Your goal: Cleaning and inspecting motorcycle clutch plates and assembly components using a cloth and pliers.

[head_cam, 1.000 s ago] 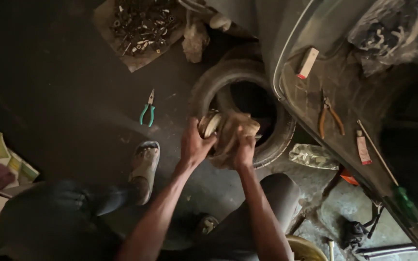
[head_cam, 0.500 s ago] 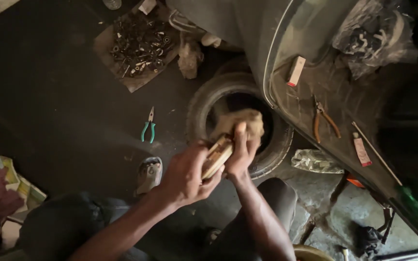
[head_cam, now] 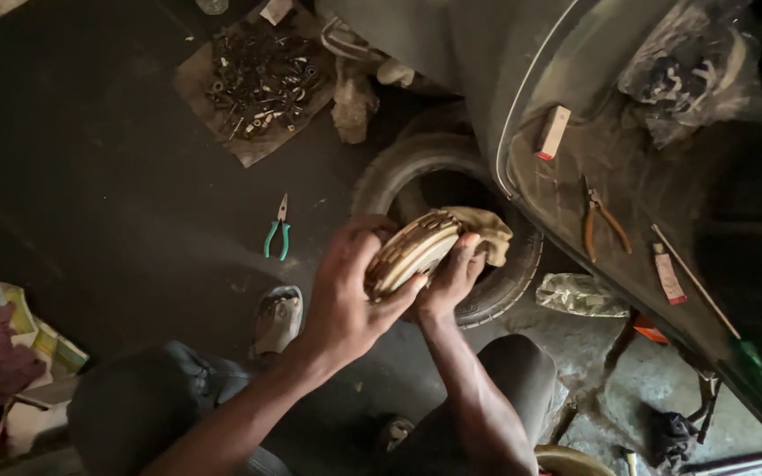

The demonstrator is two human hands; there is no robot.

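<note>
Hands are gripping the disc (head_cam: 412,251) above the tyre (head_cam: 451,225) at 12 o'clock, left hand (head_cam: 346,295) clamping its edge, right hand (head_cam: 451,278) pressing the rag (head_cam: 487,234) underneath; wiping is needing firm, steady support.

We are in a rough vehicle repair workshop, with a dark, oil-stained floor (head_cam: 90,176) under us. A worn tyre (head_cam: 451,176) lies beside a vehicle's body panel (head_cam: 487,62), and a heap of bolts and nuts (head_cam: 257,75) sits on a scrap of cardboard. Green-handled pliers (head_cam: 278,231) lie on the floor, and orange-handled pliers (head_cam: 601,220) and a screwdriver (head_cam: 707,300) rest on the vehicle's ledge.
</note>
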